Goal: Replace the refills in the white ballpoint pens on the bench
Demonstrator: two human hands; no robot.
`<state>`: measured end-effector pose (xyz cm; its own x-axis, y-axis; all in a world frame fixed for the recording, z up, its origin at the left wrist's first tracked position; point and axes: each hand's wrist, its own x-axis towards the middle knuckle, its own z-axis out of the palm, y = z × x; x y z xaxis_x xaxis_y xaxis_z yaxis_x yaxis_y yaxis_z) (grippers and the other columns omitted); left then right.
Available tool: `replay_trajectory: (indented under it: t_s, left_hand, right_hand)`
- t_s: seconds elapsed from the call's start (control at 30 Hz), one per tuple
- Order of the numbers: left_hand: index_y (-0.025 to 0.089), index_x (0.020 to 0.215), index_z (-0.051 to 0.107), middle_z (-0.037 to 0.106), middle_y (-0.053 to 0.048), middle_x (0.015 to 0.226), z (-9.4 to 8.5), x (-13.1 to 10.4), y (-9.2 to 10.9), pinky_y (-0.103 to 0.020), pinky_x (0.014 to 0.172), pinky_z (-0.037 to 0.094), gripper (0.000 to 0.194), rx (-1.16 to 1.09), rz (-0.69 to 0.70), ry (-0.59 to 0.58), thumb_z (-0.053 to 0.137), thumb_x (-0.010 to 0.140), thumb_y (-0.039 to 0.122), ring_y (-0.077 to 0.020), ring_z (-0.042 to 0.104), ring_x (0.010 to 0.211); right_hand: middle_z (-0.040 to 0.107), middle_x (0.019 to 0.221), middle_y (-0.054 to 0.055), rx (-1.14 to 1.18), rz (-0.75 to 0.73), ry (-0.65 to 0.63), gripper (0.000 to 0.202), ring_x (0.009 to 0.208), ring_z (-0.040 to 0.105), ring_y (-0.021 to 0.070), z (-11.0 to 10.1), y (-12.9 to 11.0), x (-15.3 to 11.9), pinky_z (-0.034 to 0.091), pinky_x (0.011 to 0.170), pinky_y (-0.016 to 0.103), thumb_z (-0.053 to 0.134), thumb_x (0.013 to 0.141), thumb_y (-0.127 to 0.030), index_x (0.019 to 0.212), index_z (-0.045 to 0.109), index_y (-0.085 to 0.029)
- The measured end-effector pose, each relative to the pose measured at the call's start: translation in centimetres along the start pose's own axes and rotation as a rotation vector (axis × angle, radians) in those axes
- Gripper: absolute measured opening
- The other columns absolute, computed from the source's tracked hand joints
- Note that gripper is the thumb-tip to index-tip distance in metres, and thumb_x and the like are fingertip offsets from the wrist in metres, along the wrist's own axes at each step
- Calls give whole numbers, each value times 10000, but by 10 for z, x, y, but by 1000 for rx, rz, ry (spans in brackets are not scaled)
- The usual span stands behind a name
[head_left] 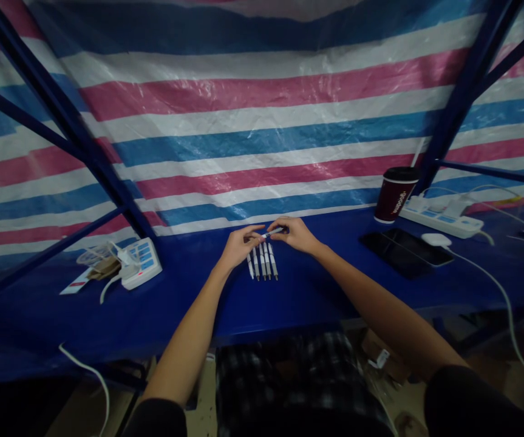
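Between my two hands a white pen [271, 232] is held slantwise, just above the blue table. My left hand [242, 244] pinches its lower left end, and the fingers of my right hand [294, 234] close on the other end. Right below lie several white pens [262, 262] side by side in a row, their dark-tipped ends toward me. My hands partly cover the far ends of that row.
On the blue table [189, 303], a power strip [141, 263] with plugs stands left. At right are a dark red cup [396, 194] with a straw, another power strip [444, 217], a dark phone [414, 246] and a white charger [436, 240]. Striped sheeting [262, 145] hangs behind.
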<state>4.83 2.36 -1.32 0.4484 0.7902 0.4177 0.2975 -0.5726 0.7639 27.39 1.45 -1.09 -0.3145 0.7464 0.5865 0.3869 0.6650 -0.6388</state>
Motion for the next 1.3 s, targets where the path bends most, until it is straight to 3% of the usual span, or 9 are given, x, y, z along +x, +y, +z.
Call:
replay_trajectory:
  t_s: [0.13,0.23,0.3,0.4,0.6,0.73,1.1,1.2,1.3]
  left_hand:
    - [135,1351,641,790,-86,882,-1,-1,4,-306,728,536,515,-59,-7,-61,667,906,392,-183,696,721]
    - [167,1301,678,790,-69,926,0,-2,7,-306,784,532,475,14,14,-7,723,865,349,-194,708,803]
    - [198,1269,701,787,-49,952,0,-2,8,-311,828,524,450,85,38,29,754,836,309,-193,706,839]
    - [230,1249,715,787,-30,951,1,-3,9,-324,871,515,420,173,82,61,757,834,277,-196,704,868]
    - [239,1240,720,793,-30,979,1,-3,7,-344,917,520,399,197,113,96,754,844,273,-211,723,920]
    - [233,1230,723,795,-35,976,1,-3,7,-350,925,528,390,182,115,99,758,847,295,-219,731,933]
    - [244,1178,758,796,-48,989,1,-2,4,-376,938,540,347,191,131,105,777,836,300,-231,739,942]
    - [242,1074,798,795,-57,996,1,-3,5,-371,892,546,259,228,130,119,789,827,316,-237,735,924]
    - [241,968,823,797,-58,956,2,-5,8,-371,856,552,175,247,123,124,769,849,358,-239,730,884]
  right_hand:
    - [735,919,56,-3,-34,-27,108,868,627,208,1,1,-1,447,777,321,758,830,-300,902,777,-221]
    - [720,815,57,44,91,-118,320,758,621,183,4,7,-1,449,734,312,625,934,-449,819,750,-177]
    - [716,825,50,103,142,-140,337,724,613,167,6,12,-2,454,709,298,631,922,-484,901,737,-165]
    - [718,913,52,165,114,-121,312,755,624,160,9,15,-2,468,710,283,744,832,-416,1020,706,-170]
    - [736,960,58,103,121,-126,300,577,583,111,5,8,-3,445,599,263,741,841,-422,998,689,-173]
    - [739,879,41,70,147,-160,260,484,550,92,2,2,-4,435,557,261,643,926,-428,974,695,-178]
    - [735,827,32,27,153,-160,290,477,545,96,2,1,-5,412,544,255,607,946,-458,928,701,-184]
    - [733,864,37,29,123,-142,239,574,589,116,0,0,-3,415,589,255,692,888,-407,973,709,-184]
    - [670,682,6,7,121,-174,194,602,587,131,-1,-1,-2,395,604,256,674,896,-363,884,718,-174]
